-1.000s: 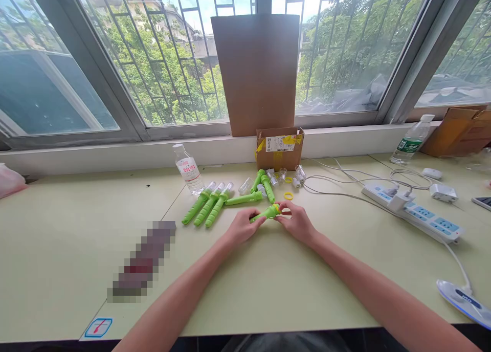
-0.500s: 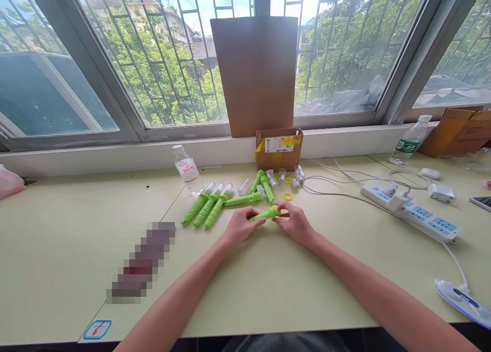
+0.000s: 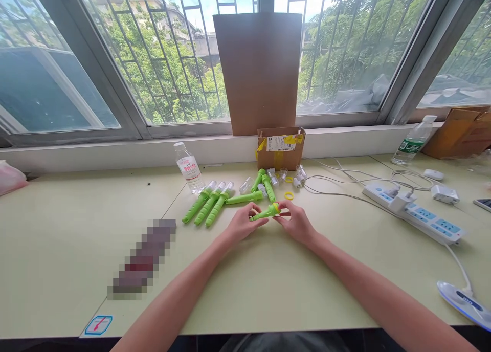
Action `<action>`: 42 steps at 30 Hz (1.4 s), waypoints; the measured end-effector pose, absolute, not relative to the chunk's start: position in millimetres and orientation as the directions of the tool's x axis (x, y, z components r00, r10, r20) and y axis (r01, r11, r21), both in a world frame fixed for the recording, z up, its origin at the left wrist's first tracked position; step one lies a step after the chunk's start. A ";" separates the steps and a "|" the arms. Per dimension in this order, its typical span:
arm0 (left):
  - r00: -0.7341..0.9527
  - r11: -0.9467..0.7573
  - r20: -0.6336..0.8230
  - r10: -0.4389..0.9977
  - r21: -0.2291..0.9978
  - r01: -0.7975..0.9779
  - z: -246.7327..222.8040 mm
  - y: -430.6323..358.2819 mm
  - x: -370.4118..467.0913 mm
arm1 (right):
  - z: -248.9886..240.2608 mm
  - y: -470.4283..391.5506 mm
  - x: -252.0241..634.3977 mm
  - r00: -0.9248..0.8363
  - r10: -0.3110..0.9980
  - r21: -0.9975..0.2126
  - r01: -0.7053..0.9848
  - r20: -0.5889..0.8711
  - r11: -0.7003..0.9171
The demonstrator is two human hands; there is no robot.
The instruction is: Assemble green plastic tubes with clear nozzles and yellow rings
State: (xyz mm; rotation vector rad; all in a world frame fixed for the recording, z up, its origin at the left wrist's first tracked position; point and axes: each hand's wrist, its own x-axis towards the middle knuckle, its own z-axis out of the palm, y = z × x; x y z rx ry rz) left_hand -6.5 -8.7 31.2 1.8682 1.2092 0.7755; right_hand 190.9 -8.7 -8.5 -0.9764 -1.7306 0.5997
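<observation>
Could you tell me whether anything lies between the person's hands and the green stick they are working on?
Nothing visible does. The left hand grips the green stick by its shaft, and the right hand has its fingertips at the stick's yellow-ringed end. The other green sticks and the loose yellow ring lie apart, further back on the table.

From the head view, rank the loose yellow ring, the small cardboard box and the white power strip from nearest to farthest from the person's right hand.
From the right hand:
1. yellow ring, just beyond the fingertips on the table.
2. small cardboard box, farther back by the window ledge.
3. white power strip, off to the right.
</observation>
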 end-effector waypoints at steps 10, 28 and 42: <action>0.324 -0.149 0.017 0.946 0.910 0.387 32.0 -11.9 -3.3 | -5.6 -12.2 188.0 -0.125 0.823 -0.749 0.356 0.554 0.558; 0.362 -0.165 0.007 0.932 0.898 0.408 27.7 -14.0 -0.8 | -7.1 -11.8 187.5 -0.130 0.845 -0.787 0.313 0.519 0.532; 0.309 -0.378 0.242 0.920 0.756 0.534 23.5 -11.6 0.5 | -7.6 -11.2 187.3 -0.110 0.849 -0.794 0.308 0.517 0.523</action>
